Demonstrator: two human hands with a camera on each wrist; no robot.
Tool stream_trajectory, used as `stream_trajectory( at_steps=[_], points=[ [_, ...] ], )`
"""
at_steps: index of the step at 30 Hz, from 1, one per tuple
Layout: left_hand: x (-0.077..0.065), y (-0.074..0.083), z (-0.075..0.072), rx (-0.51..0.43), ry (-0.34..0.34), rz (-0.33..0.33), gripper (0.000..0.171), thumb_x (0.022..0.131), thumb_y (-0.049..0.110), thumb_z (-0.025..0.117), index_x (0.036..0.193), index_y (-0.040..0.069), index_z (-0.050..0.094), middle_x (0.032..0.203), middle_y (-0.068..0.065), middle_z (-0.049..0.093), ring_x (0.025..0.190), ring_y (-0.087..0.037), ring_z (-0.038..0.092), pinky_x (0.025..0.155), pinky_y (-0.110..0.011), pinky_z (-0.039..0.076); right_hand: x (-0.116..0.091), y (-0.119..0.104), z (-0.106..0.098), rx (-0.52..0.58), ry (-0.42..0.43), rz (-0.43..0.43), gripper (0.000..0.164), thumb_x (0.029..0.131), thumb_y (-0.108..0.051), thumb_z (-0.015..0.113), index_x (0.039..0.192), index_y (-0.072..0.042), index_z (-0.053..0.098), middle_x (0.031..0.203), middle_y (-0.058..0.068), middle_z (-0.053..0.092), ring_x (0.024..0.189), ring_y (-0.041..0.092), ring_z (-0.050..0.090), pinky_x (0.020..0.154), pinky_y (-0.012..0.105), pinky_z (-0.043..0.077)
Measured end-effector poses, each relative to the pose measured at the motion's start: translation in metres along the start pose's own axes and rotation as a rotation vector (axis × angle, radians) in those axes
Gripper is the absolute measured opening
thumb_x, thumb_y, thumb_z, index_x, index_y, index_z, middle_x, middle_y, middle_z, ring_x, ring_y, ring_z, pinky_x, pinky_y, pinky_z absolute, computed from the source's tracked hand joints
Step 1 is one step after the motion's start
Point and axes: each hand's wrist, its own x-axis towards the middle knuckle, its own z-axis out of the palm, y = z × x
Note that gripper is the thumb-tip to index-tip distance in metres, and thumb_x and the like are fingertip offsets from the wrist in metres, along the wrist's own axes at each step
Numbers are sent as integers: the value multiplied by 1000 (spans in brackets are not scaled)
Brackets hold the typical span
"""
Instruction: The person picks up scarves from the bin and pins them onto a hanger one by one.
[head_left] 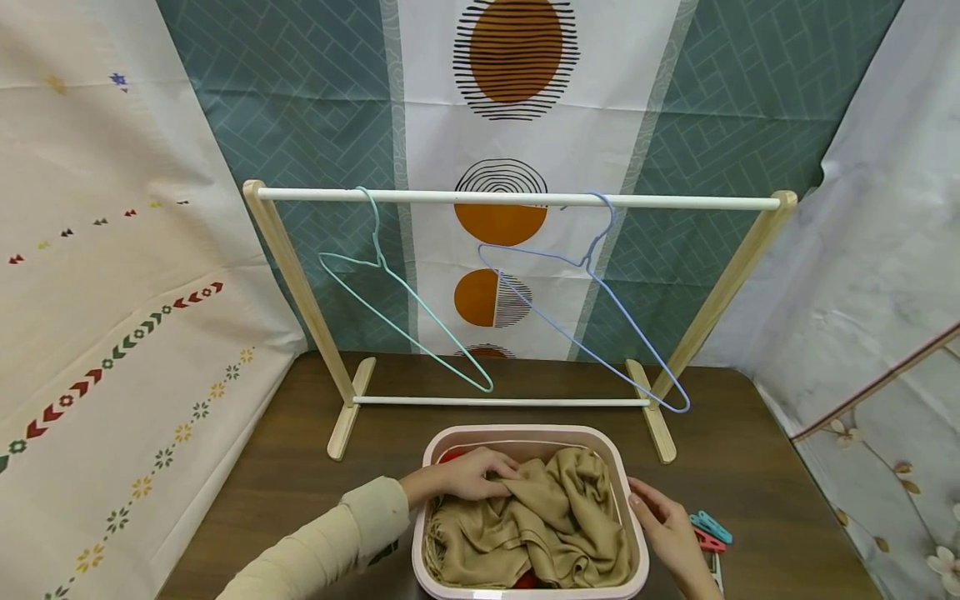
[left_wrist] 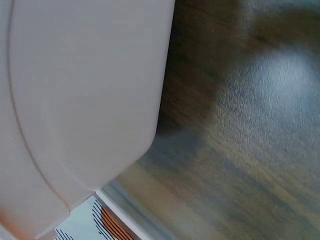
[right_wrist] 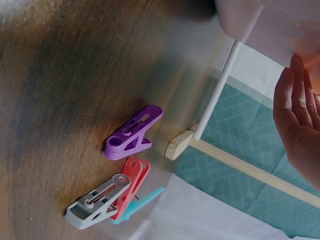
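Note:
A pale pink basin stands on the table, holding a crumpled tan fringed scarf with bits of red cloth showing beneath. My left hand reaches over the basin's left rim and pinches a fold of the scarf between thumb and fingers. In the left wrist view only the basin's outer wall and the tabletop show, not the hand. At the basin's right side my right hand touches the outer wall with fairly straight fingers. Nothing is gripped by it.
Behind the basin stands a wooden rack with a white top rail. A mint hanger and a lilac hanger hang from it. Right of the basin lie purple, grey, red and turquoise clothespins.

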Motion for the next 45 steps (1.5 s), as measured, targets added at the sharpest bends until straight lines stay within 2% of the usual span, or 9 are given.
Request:
stream_trajectory(
  at_steps=[8, 14, 19, 27, 31, 36, 42, 44, 45],
  points=[
    [-6, 4, -3, -96, 90, 21, 25, 88, 6, 56, 111, 1, 65, 114, -15, 60, 109, -19, 54, 90, -23, 42, -1, 1, 0, 10, -1, -1, 34, 93, -8, 51, 120, 12, 51, 115, 27, 56, 91, -3, 54, 72, 18, 47],
    [-8, 12, -8, -158, 133, 34, 25, 89, 5, 55, 112, 0, 64, 113, -14, 61, 110, -16, 54, 91, -23, 41, 0, 1, 0, -5, 8, -8, 34, 92, -8, 51, 120, 12, 51, 115, 27, 56, 91, -4, 53, 73, 17, 46],
    [-9, 19, -16, -221, 183, 49, 26, 88, 2, 55, 112, -5, 62, 115, -16, 60, 113, -22, 52, 94, -28, 40, 0, 1, 0, 3, 10, -25, 33, 92, -7, 52, 119, 12, 52, 114, 27, 56, 91, -3, 54, 72, 17, 47],
    [-8, 34, -35, -381, 281, 83, 27, 89, -3, 51, 114, -11, 57, 121, -23, 54, 117, -35, 47, 97, -32, 38, -1, 0, 0, -17, 25, -62, 30, 93, -5, 49, 118, 11, 54, 113, 26, 57, 91, -4, 54, 72, 13, 45],
    [-8, 42, -39, -407, 296, 95, 28, 90, -2, 51, 116, -11, 56, 122, -23, 53, 119, -32, 46, 97, -33, 38, -1, 0, 0, -18, 16, -55, 31, 93, -6, 50, 118, 12, 53, 113, 26, 57, 92, -5, 54, 73, 13, 45],
    [-10, 51, -34, -377, 286, 76, 29, 90, 3, 52, 117, -7, 57, 124, -20, 53, 120, -29, 45, 98, -32, 37, -2, 0, -1, -26, 16, -39, 32, 93, -7, 49, 119, 11, 53, 113, 26, 57, 92, -5, 53, 73, 13, 45],
    [-12, 55, -19, -149, 217, 123, 32, 89, 6, 55, 120, -4, 56, 126, -16, 52, 120, -26, 45, 98, -30, 35, -2, 0, 0, -5, 27, -58, 30, 93, -5, 49, 117, 12, 53, 112, 25, 57, 91, -5, 54, 72, 12, 45],
    [-14, 55, -17, -120, 185, 129, 34, 89, 7, 55, 121, -4, 55, 128, -16, 51, 121, -26, 43, 99, -29, 35, -2, 0, 1, -1, 31, -64, 30, 92, -4, 50, 117, 13, 54, 110, 22, 58, 91, -5, 54, 72, 13, 45],
    [-15, 55, -16, -135, 167, 126, 33, 90, 7, 54, 122, -4, 55, 129, -16, 50, 122, -27, 42, 100, -29, 34, -3, 0, 1, -1, 33, -66, 29, 92, -4, 50, 116, 13, 54, 110, 19, 59, 90, -5, 54, 72, 13, 45]
  ],
)
